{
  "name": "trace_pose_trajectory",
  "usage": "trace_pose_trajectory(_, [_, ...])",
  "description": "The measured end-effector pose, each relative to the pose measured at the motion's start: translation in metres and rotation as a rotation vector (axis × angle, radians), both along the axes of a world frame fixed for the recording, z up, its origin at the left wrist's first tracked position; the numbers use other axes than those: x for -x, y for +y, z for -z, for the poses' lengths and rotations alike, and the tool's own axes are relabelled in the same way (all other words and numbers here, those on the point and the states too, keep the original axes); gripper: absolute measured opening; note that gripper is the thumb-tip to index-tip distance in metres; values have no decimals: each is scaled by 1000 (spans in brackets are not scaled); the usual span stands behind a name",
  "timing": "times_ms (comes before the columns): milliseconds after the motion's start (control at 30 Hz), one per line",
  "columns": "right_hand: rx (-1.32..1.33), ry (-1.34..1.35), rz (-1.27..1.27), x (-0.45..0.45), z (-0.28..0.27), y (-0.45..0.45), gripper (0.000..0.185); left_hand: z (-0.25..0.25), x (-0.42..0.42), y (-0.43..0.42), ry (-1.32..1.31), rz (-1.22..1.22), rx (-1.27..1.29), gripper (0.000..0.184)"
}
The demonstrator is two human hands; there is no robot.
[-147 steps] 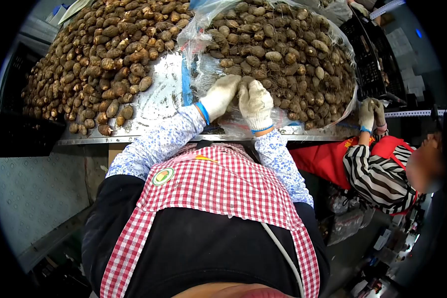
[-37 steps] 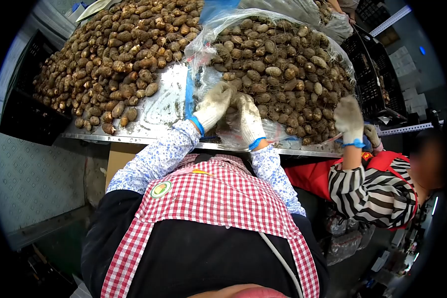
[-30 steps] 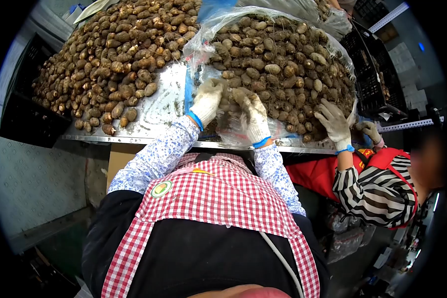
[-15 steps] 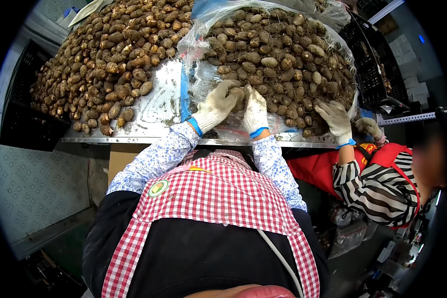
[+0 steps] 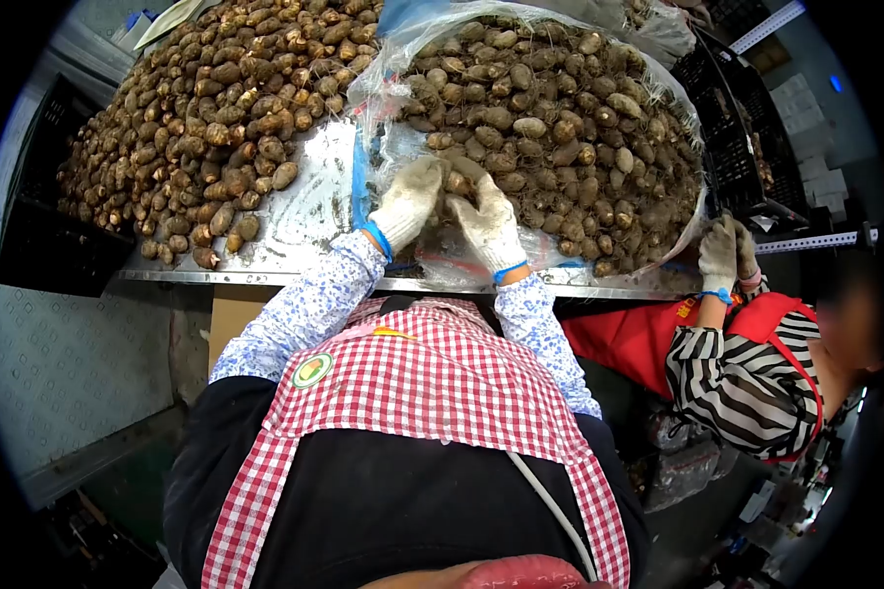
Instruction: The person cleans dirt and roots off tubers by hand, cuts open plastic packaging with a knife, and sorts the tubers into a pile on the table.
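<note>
Both my hands wear soiled white gloves and meet at the front edge of the rooty tubers (image 5: 570, 128), which lie on clear plastic. A brown tuber (image 5: 456, 184) shows between them. My left hand (image 5: 413, 199) is closed around its left side, fingertips partly hidden. On the other side, my right hand (image 5: 483, 216) has its fingers curled over the same tuber, with the thumb towards my left hand. Left of the plastic, a large heap of cleaner tubers (image 5: 216, 118) covers the metal table (image 5: 314, 187).
A black crate (image 5: 54, 236) stands at the table's left end, and black crates (image 5: 746, 128) stand at the right. A co-worker in a striped shirt (image 5: 737, 368) is close on my right, gloved hands (image 5: 725, 257) together by the table's corner.
My right hand has turned from upright fingers to curling over the tuber. My left hand has shifted slightly left. The co-worker's hand has drawn back from the rooty tubers to the other hand.
</note>
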State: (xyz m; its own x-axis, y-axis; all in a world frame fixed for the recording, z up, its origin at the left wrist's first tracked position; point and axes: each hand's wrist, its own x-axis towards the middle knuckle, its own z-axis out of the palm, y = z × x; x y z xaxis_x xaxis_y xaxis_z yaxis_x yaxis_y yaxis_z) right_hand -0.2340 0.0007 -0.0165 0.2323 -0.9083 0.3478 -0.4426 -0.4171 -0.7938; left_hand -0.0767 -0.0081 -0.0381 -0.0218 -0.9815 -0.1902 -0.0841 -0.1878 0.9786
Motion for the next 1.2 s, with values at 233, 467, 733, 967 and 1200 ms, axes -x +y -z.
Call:
trace_pose_trajectory(233, [-523,-503,50,9,21,4,37,-33,-6,-5,124,-28,-5,29])
trace_pose_trajectory(467, [-179,-9,97,8,8,11,39,-23,15,7,-313,69,262,29])
trace_pose_trajectory(733, [-354,-320,60,0,0,10,24,-31,8,3,172,-43,-266,24])
trace_pose_trajectory(967, [-282,-159,114,11,-2,14,22,-29,9,-2,-199,182,152,20])
trace_pose_trajectory(1200, [-538,-543,57,5,12,13,30,-17,7,-3,-218,68,216,28])
